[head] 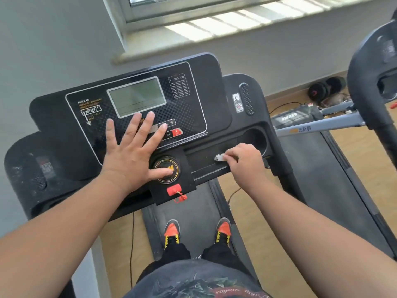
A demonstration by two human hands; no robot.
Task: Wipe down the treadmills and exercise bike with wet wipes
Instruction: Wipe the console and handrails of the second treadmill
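I stand on the belt of a black treadmill whose console point(199, 87) fills the middle of the view. My left hand point(131, 151) lies flat on the console with fingers spread, the thumb on the round dial point(166, 168). My right hand point(245, 164) grips a small crumpled white wet wipe point(219, 157) and presses it into the shallow tray point(214, 151) on the console's right side. Most of the wipe is hidden inside my fist.
A red safety key point(175, 190) hangs under the dial. A second treadmill point(318, 123) stands to the right, with another black machine point(369, 67) at the right edge. Dark dumbbells point(326, 87) lie on the wooden floor. A window sill runs behind the console.
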